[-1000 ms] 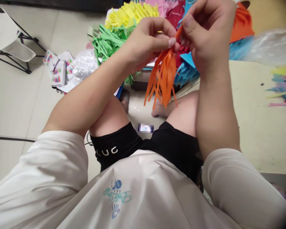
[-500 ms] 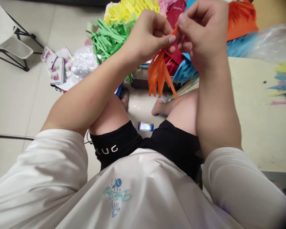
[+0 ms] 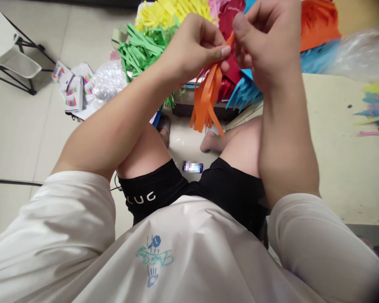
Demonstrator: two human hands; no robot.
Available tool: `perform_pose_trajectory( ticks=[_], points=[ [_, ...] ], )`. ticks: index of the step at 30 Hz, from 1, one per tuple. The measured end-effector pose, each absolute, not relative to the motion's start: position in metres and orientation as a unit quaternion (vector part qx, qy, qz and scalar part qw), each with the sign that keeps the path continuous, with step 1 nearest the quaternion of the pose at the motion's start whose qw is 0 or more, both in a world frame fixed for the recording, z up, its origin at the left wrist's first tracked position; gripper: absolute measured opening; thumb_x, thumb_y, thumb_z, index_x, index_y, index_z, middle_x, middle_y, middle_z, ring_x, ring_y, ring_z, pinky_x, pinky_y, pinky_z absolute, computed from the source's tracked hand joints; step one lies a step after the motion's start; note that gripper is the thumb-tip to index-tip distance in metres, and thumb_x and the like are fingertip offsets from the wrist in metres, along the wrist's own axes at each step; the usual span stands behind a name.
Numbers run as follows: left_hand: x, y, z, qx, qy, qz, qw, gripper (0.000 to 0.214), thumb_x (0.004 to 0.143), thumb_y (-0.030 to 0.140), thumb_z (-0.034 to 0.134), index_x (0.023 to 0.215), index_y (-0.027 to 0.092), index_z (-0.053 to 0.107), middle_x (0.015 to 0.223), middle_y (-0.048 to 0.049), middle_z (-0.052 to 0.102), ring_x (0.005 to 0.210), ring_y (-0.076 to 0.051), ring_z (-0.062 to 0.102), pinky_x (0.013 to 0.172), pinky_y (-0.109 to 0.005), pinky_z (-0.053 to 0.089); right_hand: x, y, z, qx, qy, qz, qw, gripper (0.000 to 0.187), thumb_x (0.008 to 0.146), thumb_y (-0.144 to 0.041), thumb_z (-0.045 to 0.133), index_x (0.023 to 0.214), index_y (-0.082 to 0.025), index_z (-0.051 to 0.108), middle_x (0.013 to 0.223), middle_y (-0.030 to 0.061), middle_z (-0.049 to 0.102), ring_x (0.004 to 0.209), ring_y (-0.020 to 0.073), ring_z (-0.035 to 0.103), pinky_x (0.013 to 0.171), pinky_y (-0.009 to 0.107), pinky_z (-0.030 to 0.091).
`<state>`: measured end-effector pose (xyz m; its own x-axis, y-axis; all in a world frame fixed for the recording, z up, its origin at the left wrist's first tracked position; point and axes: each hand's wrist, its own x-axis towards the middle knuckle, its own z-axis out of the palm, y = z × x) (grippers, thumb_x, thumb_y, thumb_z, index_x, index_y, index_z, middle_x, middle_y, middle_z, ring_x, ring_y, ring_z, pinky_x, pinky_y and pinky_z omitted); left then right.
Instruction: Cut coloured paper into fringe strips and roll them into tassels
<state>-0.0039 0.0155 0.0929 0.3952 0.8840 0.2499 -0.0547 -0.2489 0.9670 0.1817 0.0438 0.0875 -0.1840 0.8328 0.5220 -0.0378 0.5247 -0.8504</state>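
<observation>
Both hands are raised close together over a heap of coloured fringed paper. An orange paper tassel (image 3: 205, 99) hangs with its cut strips downward. My left hand (image 3: 200, 44) pinches its narrow upper part between thumb and fingers. Closed fingers of my right hand (image 3: 260, 46) grip the twisted top end, part of which they hide. Behind and below the hands lie red paper (image 3: 232, 59) and blue fringed paper (image 3: 246, 92). Green fringed paper (image 3: 142, 50) and yellow fringed paper (image 3: 173, 12) are to the left, and an orange fringed sheet (image 3: 318, 25) is to the right.
A pale table (image 3: 331, 168) at right carries loose coloured strips (image 3: 377, 109) and clear plastic wrap (image 3: 363, 54). On the left are printed packets (image 3: 74, 92), a crumpled clear bag (image 3: 109, 82) and a folding chair (image 3: 6, 46). A blurred-out small object (image 3: 192, 167) shows between my thighs.
The tassel's strips have swung left and a little lower, and hang closer together. Both hands stay nearly in place, still gripping its upper part.
</observation>
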Motion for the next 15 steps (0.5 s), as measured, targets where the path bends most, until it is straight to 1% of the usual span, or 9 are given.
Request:
perform_pose_trajectory(
  ticks=[2,4,6,8,11,13,15],
  points=[
    [-0.003,0.015,0.092,0.654,0.334,0.441,0.517,0.027,0.098,0.014,0.091,0.075,0.015,0.076,0.075,-0.0036,0.082,0.063,-0.010,0.070,0.060,-0.026,0.044,0.182,0.045,0.085,-0.304,-0.672,0.366,0.568,0.064,0.067,-0.067,0.105,0.067,-0.021,0.059,0.055,-0.0016,0.059,0.046,0.0098,0.054,0.038,0.023,0.024],
    [-0.003,0.013,0.092,0.657,0.340,0.436,0.512,0.026,0.097,0.014,0.091,0.075,0.015,0.077,0.077,-0.0055,0.083,0.065,-0.012,0.072,0.061,-0.027,0.043,0.182,0.045,0.085,-0.305,-0.676,0.363,0.564,0.063,0.069,-0.065,0.104,0.067,-0.020,0.060,0.057,-0.0013,0.061,0.047,0.0090,0.055,0.039,0.022,0.026],
    [-0.002,0.011,0.093,0.656,0.342,0.436,0.513,0.025,0.097,0.010,0.089,0.075,0.016,0.078,0.078,-0.0058,0.084,0.067,-0.013,0.073,0.064,-0.028,0.046,0.183,0.044,0.086,-0.304,-0.681,0.369,0.555,0.062,0.073,-0.064,0.102,0.066,-0.020,0.059,0.057,-0.0023,0.063,0.044,0.0071,0.051,0.040,0.021,0.028],
    [-0.002,0.009,0.095,0.651,0.346,0.436,0.516,0.026,0.097,0.003,0.085,0.075,0.015,0.079,0.078,-0.0059,0.084,0.066,-0.012,0.071,0.065,-0.028,0.044,0.185,0.043,0.087,-0.310,-0.682,0.375,0.546,0.062,0.076,-0.064,0.100,0.065,-0.020,0.058,0.056,-0.0041,0.063,0.042,0.0060,0.048,0.040,0.020,0.029],
    [-0.001,0.007,0.101,0.657,0.368,0.425,0.503,0.027,0.099,0.000,0.082,0.076,0.013,0.081,0.076,-0.0051,0.083,0.058,-0.007,0.059,0.059,-0.029,0.028,0.187,0.044,0.087,-0.312,-0.674,0.391,0.544,0.050,0.080,-0.051,0.095,0.065,-0.019,0.059,0.056,-0.0049,0.062,0.042,0.0060,0.048,0.039,0.018,0.030],
    [-0.002,0.007,0.103,0.662,0.380,0.414,0.495,0.025,0.098,0.001,0.084,0.076,0.013,0.082,0.075,-0.0042,0.083,0.057,-0.006,0.055,0.059,-0.030,0.023,0.187,0.045,0.086,-0.303,-0.660,0.409,0.553,0.040,0.079,-0.040,0.091,0.063,-0.019,0.060,0.055,-0.0040,0.062,0.041,0.0065,0.048,0.037,0.018,0.027],
    [-0.003,0.009,0.104,0.670,0.374,0.410,0.494,0.025,0.096,-0.001,0.086,0.075,0.012,0.082,0.072,-0.0030,0.081,0.055,-0.005,0.052,0.059,-0.031,0.021,0.186,0.046,0.085,-0.297,-0.649,0.422,0.559,0.037,0.077,-0.033,0.090,0.061,-0.019,0.059,0.053,-0.0028,0.061,0.039,0.0071,0.046,0.035,0.019,0.022]
  ],
)
